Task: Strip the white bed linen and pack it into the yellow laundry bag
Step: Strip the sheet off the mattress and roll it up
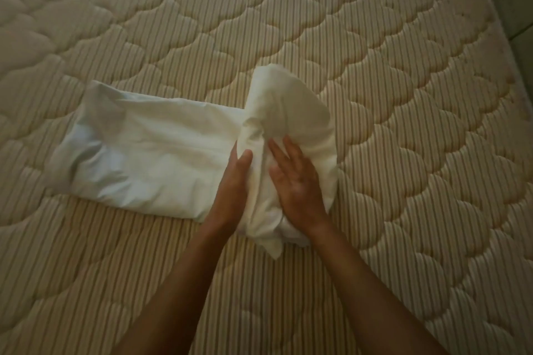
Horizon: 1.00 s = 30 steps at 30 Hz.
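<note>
On the bare quilted mattress (375, 66) the folded white linen (138, 158) lies in a strip, its right end bunched. The left hand (233, 184) presses edge-on beside the bunch; the right hand (297, 181) lies flat, fingers spread, on it. Stripping looks done; next, gather the bundle for the yellow bag, which is out of view.

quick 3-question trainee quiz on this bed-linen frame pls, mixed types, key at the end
1. True or false: the white linen hangs off the edge of the mattress.
2. How does the right hand lie? A) flat on the rolled end of the linen, fingers straight B) clenched in a fist above it C) off the linen, on the mattress
3. Fill in: the left hand lies against the roll's ____ side.

Key: 1 false, it lies wholly on the bare quilted mattress. 2 A. 3 left. The yellow laundry bag is not in view.
</note>
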Available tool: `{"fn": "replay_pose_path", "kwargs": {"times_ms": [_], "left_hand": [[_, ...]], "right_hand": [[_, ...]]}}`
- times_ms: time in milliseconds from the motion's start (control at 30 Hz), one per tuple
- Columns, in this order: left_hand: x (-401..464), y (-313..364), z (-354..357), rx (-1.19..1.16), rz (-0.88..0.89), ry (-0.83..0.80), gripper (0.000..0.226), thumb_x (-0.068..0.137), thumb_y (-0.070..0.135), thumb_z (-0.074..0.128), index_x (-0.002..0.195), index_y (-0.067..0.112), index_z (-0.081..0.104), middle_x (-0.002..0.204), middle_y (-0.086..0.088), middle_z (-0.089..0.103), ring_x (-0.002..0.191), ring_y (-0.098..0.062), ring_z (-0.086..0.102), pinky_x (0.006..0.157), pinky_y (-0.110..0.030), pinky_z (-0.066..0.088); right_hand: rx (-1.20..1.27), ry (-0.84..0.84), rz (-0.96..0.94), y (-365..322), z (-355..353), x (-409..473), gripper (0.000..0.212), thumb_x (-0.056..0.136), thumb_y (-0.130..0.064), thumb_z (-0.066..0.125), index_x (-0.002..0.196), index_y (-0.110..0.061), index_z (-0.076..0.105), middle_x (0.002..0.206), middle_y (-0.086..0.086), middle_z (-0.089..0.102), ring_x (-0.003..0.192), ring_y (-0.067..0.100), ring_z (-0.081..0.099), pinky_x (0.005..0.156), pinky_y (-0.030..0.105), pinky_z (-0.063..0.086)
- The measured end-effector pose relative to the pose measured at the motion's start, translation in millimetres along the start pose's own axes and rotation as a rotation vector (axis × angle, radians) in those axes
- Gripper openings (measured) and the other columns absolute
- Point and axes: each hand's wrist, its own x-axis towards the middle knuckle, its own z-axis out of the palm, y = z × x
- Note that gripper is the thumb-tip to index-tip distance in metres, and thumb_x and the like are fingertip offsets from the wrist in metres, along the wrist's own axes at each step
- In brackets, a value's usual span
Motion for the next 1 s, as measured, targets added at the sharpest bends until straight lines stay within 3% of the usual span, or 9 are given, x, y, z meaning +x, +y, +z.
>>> {"fn": "replay_pose_path", "kwargs": {"times_ms": [133,200,300,367,433,633,867,933,1000], "left_hand": [[0.9,-8.2,-37.9,0.334,-0.108,0.108,0.068,0.102,0.054,0.039,0.159,0.027,0.015,0.160,-0.002,0.033,0.144,-0.020,0.036,0.117,-0.036,0.028],[4.6,-13.4,-48.3,0.537,-0.170,0.155,0.065,0.105,0.046,0.036,0.159,0.027,0.006,0.163,-0.009,0.025,0.146,-0.028,0.031,0.115,-0.037,0.025],[5.5,-15.3,-46.7,0.712,-0.151,0.188,0.064,0.104,0.050,0.033,0.158,0.036,0.002,0.159,-0.012,0.029,0.136,-0.034,0.043,0.108,-0.042,0.035],[3.6,-19.5,-42.6,0.829,-0.064,0.216,0.066,0.101,0.054,0.031,0.157,0.040,0.000,0.158,-0.008,0.029,0.128,-0.033,0.049,0.101,-0.043,0.041],[5.8,-30.0,-45.8,0.917,0.012,0.253,0.069,0.097,0.058,0.028,0.158,0.038,0.000,0.155,-0.007,0.032,0.124,-0.033,0.051,0.097,-0.045,0.045],[20.0,-62.2,-68.9,0.931,0.033,0.298,0.068,0.097,0.056,0.025,0.159,0.036,0.007,0.143,-0.008,0.046,0.124,-0.029,0.049,0.094,-0.045,0.046],[34.1,-64.6,-71.6,1.014,0.038,0.330,0.065,0.099,0.054,0.022,0.159,0.030,0.012,0.126,-0.010,0.055,0.113,-0.030,0.053,0.087,-0.045,0.046],[41.3,-65.2,-77.2,0.970,0.031,0.305,0.069,0.096,0.059,0.016,0.159,0.029,0.016,0.125,-0.011,0.056,0.113,-0.030,0.054,0.090,-0.044,0.045],[46.3,-65.9,-82.8,0.908,0.013,0.287,0.064,0.100,0.058,0.024,0.158,0.031,0.021,0.130,-0.010,0.056,0.116,-0.028,0.054,0.094,-0.041,0.043]], "right_hand": [[-0.253,-0.181,-0.056,4.8,28.4,9.7,0.062,0.092,-0.050,0.015,0.150,-0.040,0.034,0.162,-0.009,0.025,0.150,0.008,0.015,0.119,0.033,0.008],[-0.280,-0.229,-0.103,0.8,33.8,18.5,0.065,0.090,-0.048,0.017,0.147,-0.032,0.046,0.158,-0.004,0.035,0.148,0.015,0.027,0.117,0.033,0.016],[-0.190,-0.065,-0.122,-1.5,27.9,32.1,0.057,0.090,-0.034,0.033,0.138,-0.017,0.058,0.146,0.006,0.053,0.137,0.024,0.047,0.114,0.044,0.036],[-0.334,0.127,-0.104,7.6,22.5,37.6,0.056,0.087,-0.026,0.041,0.141,-0.016,0.054,0.147,0.008,0.051,0.138,0.027,0.044,0.115,0.048,0.033],[-0.490,0.165,-0.058,15.5,24.4,42.5,0.059,0.090,-0.034,0.040,0.148,-0.022,0.045,0.156,0.006,0.040,0.146,0.028,0.032,0.118,0.051,0.025],[-0.632,0.014,0.004,20.4,54.8,48.1,0.066,0.094,-0.052,0.030,0.155,-0.029,0.030,0.164,0.001,0.021,0.152,0.025,0.014,0.121,0.054,0.006],[-0.703,-0.210,-0.099,27.6,32.7,95.9,0.073,0.089,-0.064,0.010,0.157,-0.038,0.011,0.167,-0.008,0.004,0.153,0.014,-0.003,0.121,0.050,-0.010],[-0.713,-0.226,-0.085,24.9,35.9,108.0,0.073,0.089,-0.065,0.012,0.157,-0.039,0.010,0.167,-0.009,0.003,0.153,0.014,-0.003,0.120,0.050,-0.013],[-0.714,-0.226,-0.071,23.1,39.3,114.8,0.067,0.096,-0.063,0.023,0.157,-0.039,0.010,0.167,-0.010,0.004,0.153,0.014,-0.002,0.120,0.051,-0.012]]}}
